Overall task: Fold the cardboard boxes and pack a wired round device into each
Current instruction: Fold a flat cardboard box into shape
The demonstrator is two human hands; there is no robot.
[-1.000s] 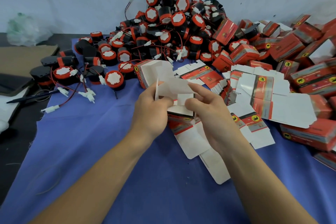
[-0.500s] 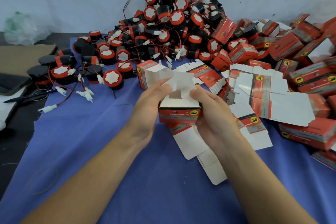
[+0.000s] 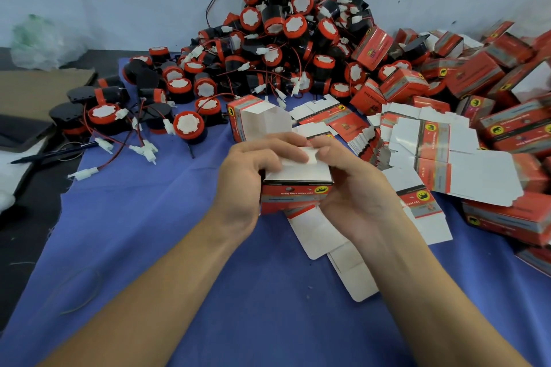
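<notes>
the half-formed cardboard box [image 3: 296,192] is held between both hands, low over the blue cloth [image 3: 149,232] on the tabletop; whether it rests on the cloth i cannot tell. the left hand [image 3: 250,179] has its grip curled round the box's left end, fingers pressing the white flap [image 3: 298,171] down. the right hand [image 3: 354,197] cups the right end, grip curled too, fingertips on the same flap. the card is thin, glossy red outside and matt white inside. it looks very light, springy at the creases and easy to crush, so better held by edges and corners. the round devices [image 3: 277,39] heaped behind look like hard plastic drums with red rims, and their thin wires will likely snag; lift one by its body.
</notes>
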